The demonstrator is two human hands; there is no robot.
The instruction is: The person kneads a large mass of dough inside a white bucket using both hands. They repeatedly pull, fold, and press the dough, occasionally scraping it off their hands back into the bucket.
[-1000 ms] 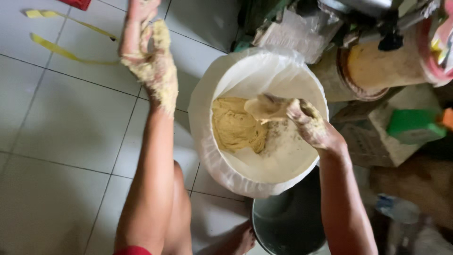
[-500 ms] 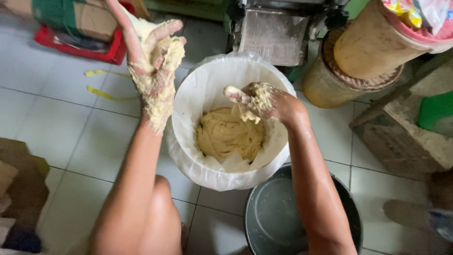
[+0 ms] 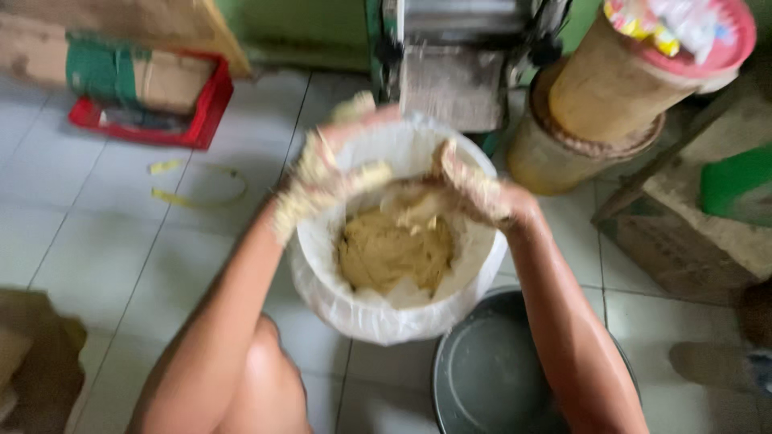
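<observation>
Rubbing dough off over the white bucket, left hand and right hand (both half-open, sticky) should stay above its rim, machine at twelve o'clock.

Dough in bucket, basin beside

Cardboard box with green band, in red crate, top left on floor. Large cardboard sheet leaning behind it. Yellow-and-white wrapped packets on red lid of tan round tub, top right. Green packet or label at right edge, blurred.
</observation>
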